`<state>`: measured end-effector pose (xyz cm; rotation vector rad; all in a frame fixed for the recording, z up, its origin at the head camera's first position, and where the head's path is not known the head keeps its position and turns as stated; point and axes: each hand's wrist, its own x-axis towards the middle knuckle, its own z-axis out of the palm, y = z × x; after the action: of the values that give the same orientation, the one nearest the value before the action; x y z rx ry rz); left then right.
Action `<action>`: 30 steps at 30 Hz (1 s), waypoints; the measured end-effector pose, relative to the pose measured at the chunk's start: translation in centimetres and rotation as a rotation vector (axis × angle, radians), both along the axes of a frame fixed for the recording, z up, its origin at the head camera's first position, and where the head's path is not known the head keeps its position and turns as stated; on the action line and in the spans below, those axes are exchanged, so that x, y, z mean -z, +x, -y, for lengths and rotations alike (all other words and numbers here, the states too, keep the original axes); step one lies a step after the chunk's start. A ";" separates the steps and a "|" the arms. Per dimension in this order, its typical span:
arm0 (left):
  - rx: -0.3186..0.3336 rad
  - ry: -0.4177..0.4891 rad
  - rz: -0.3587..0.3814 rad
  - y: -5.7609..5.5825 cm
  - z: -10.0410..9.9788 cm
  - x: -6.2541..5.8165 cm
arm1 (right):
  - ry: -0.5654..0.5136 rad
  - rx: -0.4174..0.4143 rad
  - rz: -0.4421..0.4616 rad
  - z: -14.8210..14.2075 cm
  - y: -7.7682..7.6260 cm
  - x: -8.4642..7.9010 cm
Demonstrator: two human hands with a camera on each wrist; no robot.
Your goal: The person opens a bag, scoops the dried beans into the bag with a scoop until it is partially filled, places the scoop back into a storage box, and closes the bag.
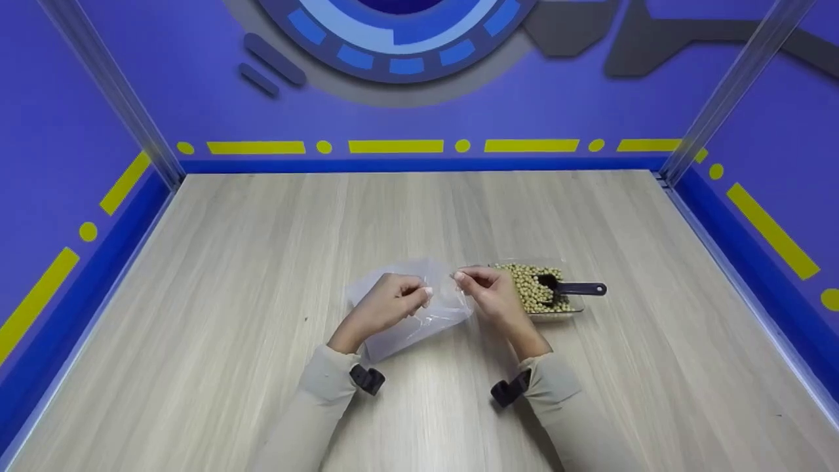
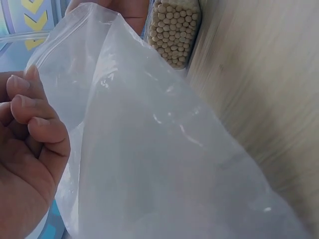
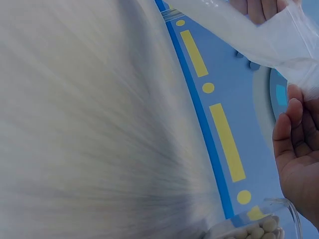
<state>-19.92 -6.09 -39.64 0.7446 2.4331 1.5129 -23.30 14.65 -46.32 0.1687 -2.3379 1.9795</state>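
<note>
A clear plastic zip bag [image 1: 409, 337] hangs between my two hands above the table. My left hand [image 1: 388, 305] pinches one side of its top edge. The opposite side is pinched between the thumb and fingers of my right hand [image 1: 496, 298]. In the left wrist view the bag [image 2: 149, 149] looks flat-bottomed and empty, and its mouth gapes a little near the zip strip. Just right of my right hand stands a clear plastic box [image 1: 557, 316] of pale round beans [image 1: 522, 285]. A black scoop [image 1: 580, 288] rests in the beans, its handle over the right rim.
Everything stands on a wood-grain table [image 1: 249, 262]. Blue panels [image 1: 419, 118] with yellow marks enclose its back and sides, with metal posts [image 1: 128, 98] at the rear corners. Black wrist cameras [image 1: 368, 379] sit on both sleeves.
</note>
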 end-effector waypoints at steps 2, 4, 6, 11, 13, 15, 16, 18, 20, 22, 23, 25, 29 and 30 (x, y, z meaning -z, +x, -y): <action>0.009 -0.008 0.004 0.1 0.1 -0.1 | 0.009 0.007 0.003 -0.1 -0.1 0.1; 0.016 -0.016 0.006 0.1 0.3 -0.1 | 0.026 0.014 0.001 -0.2 -0.2 0.0; 0.022 -0.020 0.000 -0.1 0.5 0.3 | 0.054 0.027 -0.007 -0.2 -0.2 0.0; 0.050 -0.019 -0.037 -1.4 1.1 2.6 | 0.100 0.043 -0.023 -0.5 -0.3 -0.2; 0.064 -0.018 -0.047 -1.7 1.4 3.0 | 0.099 0.046 -0.012 -0.7 -0.4 -0.1; 0.074 -0.022 -0.056 -1.6 1.6 3.0 | 0.092 0.054 0.004 -0.9 -0.6 0.0; 0.078 -0.026 -0.060 -1.6 1.7 2.9 | 0.086 0.059 0.012 -1.0 -0.6 0.0; 0.083 -0.035 -0.074 -1.5 1.8 2.8 | 0.078 0.071 0.024 -1.2 -0.7 0.0; 0.083 -0.045 -0.089 -1.5 1.9 2.8 | 0.075 0.075 0.026 -1.4 -0.8 0.1; 0.076 -0.051 -0.100 -1.5 1.9 2.8 | 0.081 0.075 0.016 -1.5 -0.8 0.1; 0.069 -0.055 -0.108 -1.5 1.9 2.8 | 0.084 0.074 0.008 -1.5 -0.7 0.1; 0.048 -0.061 -0.119 -1.6 1.9 3.0 | 0.084 0.075 -0.009 -1.5 -0.7 0.1; -0.010 -0.076 -0.163 -1.7 1.8 3.3 | 0.072 0.071 -0.036 -1.4 -0.6 0.1; -0.027 -0.074 -0.175 -1.7 1.8 3.4 | 0.070 0.069 -0.038 -1.4 -0.6 0.2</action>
<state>-21.60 -7.87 -42.99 0.8658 2.6192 1.4137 -23.86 16.06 -46.48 0.1265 -2.3568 1.8486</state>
